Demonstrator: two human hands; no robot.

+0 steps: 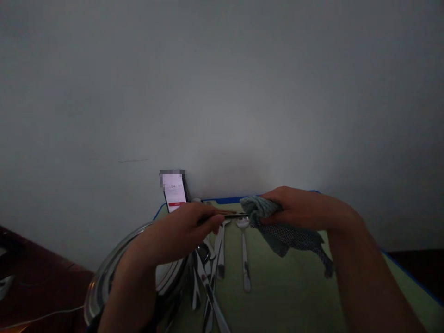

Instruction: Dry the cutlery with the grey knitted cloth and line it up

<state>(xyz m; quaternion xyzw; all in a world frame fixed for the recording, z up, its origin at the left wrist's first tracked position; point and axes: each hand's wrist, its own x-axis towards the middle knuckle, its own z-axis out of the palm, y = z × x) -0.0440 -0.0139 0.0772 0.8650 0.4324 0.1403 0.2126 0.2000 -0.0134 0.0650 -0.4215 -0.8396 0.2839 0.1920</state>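
My left hand (189,224) is closed on one end of a thin metal piece of cutlery (235,215), held level just above the table. The cloth hides its other end, so I cannot tell its kind. My right hand (298,206) grips a grey-green checked cloth (286,236), bunched around that far end, with a loose corner hanging down to the right. Below the gap between my hands, a spoon (244,256) lies alone on the table. Several other pieces of cutlery (211,284) lie in a loose, crossing pile beside my left forearm.
A large round metal vessel (90,293) stands at the left, partly behind my left forearm. A lit phone (175,192) leans against the grey wall (222,101). The green tabletop (277,296) has a blue edge. A white cable (52,315) runs at lower left.
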